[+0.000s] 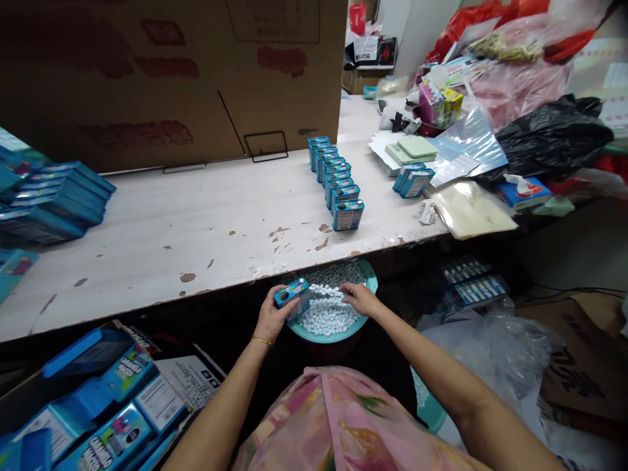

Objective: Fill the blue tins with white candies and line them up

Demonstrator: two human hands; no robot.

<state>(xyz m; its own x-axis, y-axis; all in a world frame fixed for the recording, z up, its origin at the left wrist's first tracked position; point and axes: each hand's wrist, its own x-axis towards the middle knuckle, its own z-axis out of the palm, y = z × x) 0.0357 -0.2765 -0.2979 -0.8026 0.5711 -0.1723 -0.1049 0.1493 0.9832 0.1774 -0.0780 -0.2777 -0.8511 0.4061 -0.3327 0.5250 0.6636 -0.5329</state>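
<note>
Held in my left hand [273, 318] is a small blue box [293, 294], tilted over the left side of a teal basin [371, 278]. White pellets [328, 317] fill much of the basin. My right hand [360, 298] is over the basin's right side with its fingers bent together at the pellets; what they hold, if anything, is too small to name. Past the basin, a row of upright blue boxes [348, 215] runs back along the white table [235, 242].
A large cardboard box [171, 78] stands at the table's back left. Stacked blue boxes [59, 203] lie at the left. Two blue boxes [416, 182] sit near a pale green scale [411, 150]. An open carton of blue packages [118, 438] is at lower left.
</note>
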